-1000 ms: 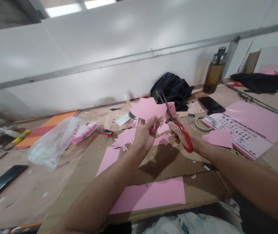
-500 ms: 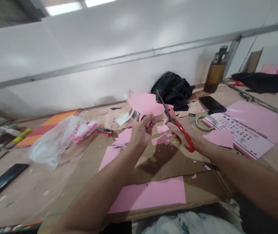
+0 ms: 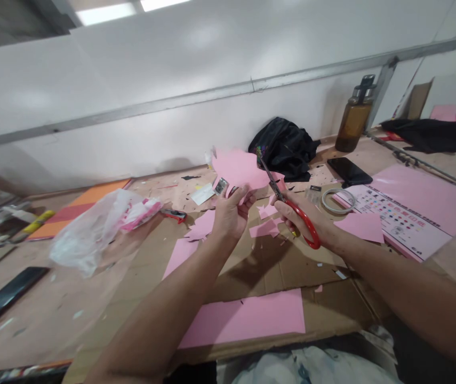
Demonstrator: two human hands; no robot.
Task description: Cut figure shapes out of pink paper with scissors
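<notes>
My left hand (image 3: 231, 213) pinches the lower edge of a pink paper piece (image 3: 238, 168), holding it up over the cardboard. In my right hand (image 3: 292, 210) is a pair of scissors (image 3: 305, 221) with red handles, its blades pointing up and away at the right edge of that paper. Whether the blades are touching the paper is hard to tell. Below the hands, pink paper scraps (image 3: 265, 228) lie on the brown cardboard (image 3: 252, 266). A larger pink sheet (image 3: 247, 319) rests at the cardboard's near side.
On the left lie a clear plastic bag (image 3: 87, 229), a red utility knife (image 3: 175, 214) and a black phone-like slab (image 3: 6, 298). Toward the right are a tape roll (image 3: 338, 201), a printed paper pack (image 3: 399, 216), a black phone (image 3: 350, 170), dark cloth (image 3: 286, 146) and an amber bottle (image 3: 353, 120).
The pink paper has turned slightly in my left hand, showing more of a shiny item behind it. Both hands stay almost in place, and the scissors are still in my right hand.
</notes>
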